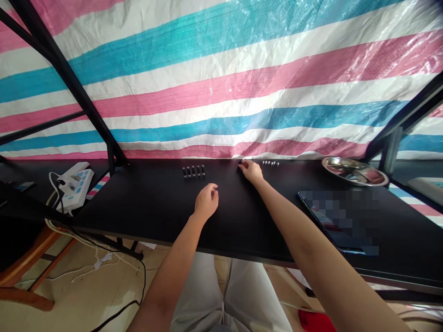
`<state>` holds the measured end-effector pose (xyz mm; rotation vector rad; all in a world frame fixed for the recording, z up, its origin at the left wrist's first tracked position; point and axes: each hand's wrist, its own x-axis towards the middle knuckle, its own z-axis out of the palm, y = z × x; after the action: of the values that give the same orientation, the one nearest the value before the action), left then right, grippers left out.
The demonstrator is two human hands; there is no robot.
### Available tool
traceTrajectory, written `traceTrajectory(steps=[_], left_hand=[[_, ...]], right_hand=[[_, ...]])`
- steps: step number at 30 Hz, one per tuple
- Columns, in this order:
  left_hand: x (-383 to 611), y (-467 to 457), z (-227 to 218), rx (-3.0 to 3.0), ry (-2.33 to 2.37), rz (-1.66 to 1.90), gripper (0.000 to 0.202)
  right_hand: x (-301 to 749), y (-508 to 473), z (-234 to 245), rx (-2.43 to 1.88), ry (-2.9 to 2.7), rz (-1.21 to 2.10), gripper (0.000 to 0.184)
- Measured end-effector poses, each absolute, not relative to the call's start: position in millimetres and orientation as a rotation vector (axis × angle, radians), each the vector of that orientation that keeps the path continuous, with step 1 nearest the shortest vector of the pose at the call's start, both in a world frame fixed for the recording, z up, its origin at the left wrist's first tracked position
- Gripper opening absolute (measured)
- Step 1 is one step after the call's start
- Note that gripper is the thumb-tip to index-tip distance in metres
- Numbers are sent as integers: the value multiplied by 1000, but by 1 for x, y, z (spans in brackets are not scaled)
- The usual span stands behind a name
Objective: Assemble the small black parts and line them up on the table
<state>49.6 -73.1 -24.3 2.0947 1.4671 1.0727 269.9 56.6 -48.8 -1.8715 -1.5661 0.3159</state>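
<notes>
Reaching to the back of the black table, my right hand has its fingertips closed at a small dark piece, mostly hidden by the fingers. Just to its right lies a row of several small shiny silver pieces. My left hand is held over the middle of the table with its fingers curled in; whatever is inside them is hidden. Beyond it, to the left, several short black cylinders with silvery ends form a neat row.
A round metal dish sits at the back right. In front of it lies a tablet-like dark device, partly blurred. A white power strip with cables is at the left. Black metal frame bars and a striped sheet bound the table.
</notes>
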Motion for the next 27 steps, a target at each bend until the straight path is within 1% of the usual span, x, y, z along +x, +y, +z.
traceTrajectory(steps=[6, 14, 20, 24, 27], left_hand=[[50, -73, -25, 2086, 1457, 1078, 21], [49, -73, -26, 2069, 1455, 1077, 21], [49, -73, -27, 2053, 1470, 1062, 21], [49, -72, -28, 2069, 1469, 1055, 21], [49, -72, -29, 2088, 1475, 1063, 20]], right_hand=[[283, 60, -47, -1826, -1660, 330, 16], [292, 69, -52, -1886, -1744, 402, 15], [293, 73, -58, -1834, -1696, 445, 14], [299, 66, -56, -1742, -1596, 490, 21], [300, 52, -50, -1648, -1396, 455, 22]])
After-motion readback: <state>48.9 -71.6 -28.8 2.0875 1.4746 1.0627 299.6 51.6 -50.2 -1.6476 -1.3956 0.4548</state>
